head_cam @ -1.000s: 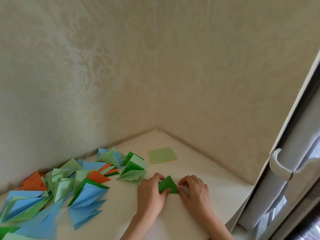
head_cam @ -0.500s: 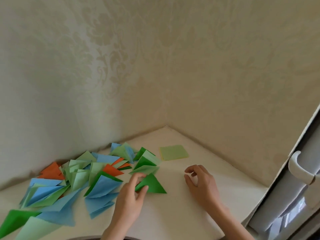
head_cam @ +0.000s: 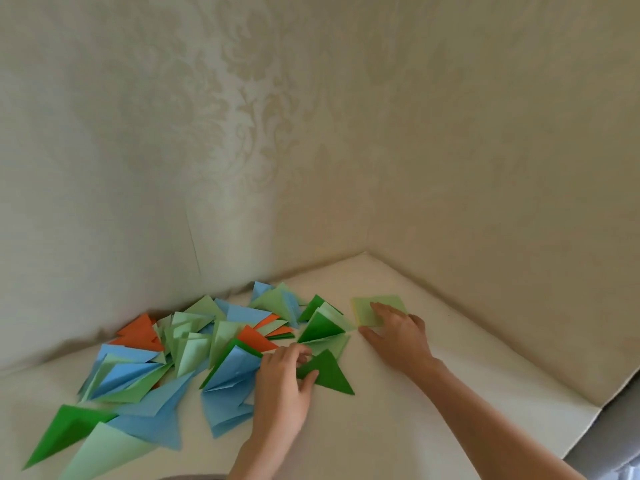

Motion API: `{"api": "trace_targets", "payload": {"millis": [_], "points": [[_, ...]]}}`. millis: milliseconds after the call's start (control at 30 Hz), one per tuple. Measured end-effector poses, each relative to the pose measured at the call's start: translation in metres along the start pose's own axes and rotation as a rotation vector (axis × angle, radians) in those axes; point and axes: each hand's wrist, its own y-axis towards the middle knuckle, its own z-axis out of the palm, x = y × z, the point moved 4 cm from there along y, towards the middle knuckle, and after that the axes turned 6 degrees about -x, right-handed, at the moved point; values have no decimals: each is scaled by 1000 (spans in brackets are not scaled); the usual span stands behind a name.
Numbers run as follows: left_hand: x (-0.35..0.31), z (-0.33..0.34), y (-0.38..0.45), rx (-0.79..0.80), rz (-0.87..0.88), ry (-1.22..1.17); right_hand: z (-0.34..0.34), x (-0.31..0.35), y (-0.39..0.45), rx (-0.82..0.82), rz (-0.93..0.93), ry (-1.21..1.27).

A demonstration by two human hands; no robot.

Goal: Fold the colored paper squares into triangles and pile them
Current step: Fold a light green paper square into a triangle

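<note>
A cream counter [head_cam: 398, 427] fills the lower part of the view, its surface soft-looking and slightly creased near the left edge. Two walls [head_cam: 242, 133] covered in pale beige wallpaper with a faint damask pattern meet at the counter's far corner. A thin vertical seam [head_cam: 194, 244] runs down the left wall. Beyond the counter's right edge, at the lower right corner, a grey surface [head_cam: 609, 441] shows.

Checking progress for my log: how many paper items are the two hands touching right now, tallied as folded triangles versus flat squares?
Dark green folded paper triangle, pinched by the left hand: 1
Light green flat paper square, under the right hand fingers: 1 on top; sheets beneath cannot be told
Total: 2
</note>
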Motion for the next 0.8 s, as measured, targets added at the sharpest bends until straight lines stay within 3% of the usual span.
{"api": "trace_targets", "payload": {"millis": [233, 367, 500, 667, 800], "points": [[-16, -2, 4, -90, 64, -30, -5, 5, -4, -67, -19, -90], [-36, -2, 8, -103, 110, -57, -7, 2, -8, -125, -18, -28], [-59, 3, 6, -84, 165, -95, -18, -5, -16, -303, -62, 140], [-89, 20, -2, 19, 230, -172, -48, -25, -50, -428, -132, 175], [-100, 42, -13, 151, 249, -212, -55, -39, -91, -386, -145, 157]]}}
